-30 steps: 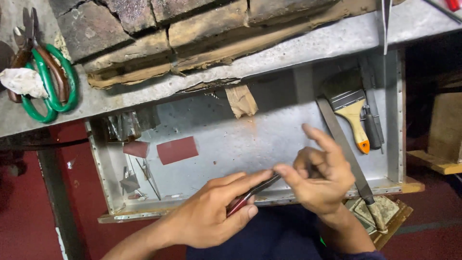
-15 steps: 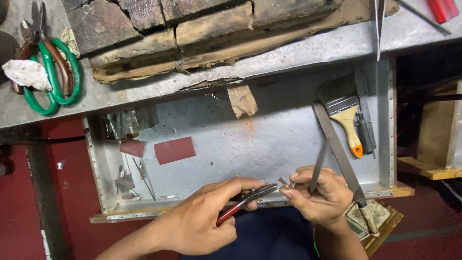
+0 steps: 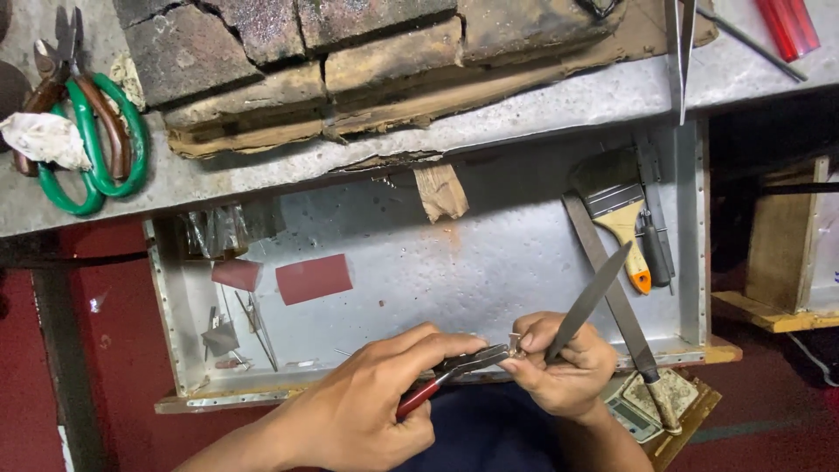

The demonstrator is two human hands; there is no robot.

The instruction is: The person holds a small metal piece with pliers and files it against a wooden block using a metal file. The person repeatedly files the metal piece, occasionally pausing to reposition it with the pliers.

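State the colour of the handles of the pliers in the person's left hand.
Red, seen in the head view: the pliers sit in the left hand.

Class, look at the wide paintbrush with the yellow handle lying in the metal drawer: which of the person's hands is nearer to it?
Right. The right hand, holding a file, is just below the wide yellow-handled paintbrush; the left hand, gripping red-handled pliers, sits farther toward the left.

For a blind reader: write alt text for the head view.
Left hand grips red-handled pliers clamping a small metal piece; right hand holds a dark flat file over an open grey metal drawer.
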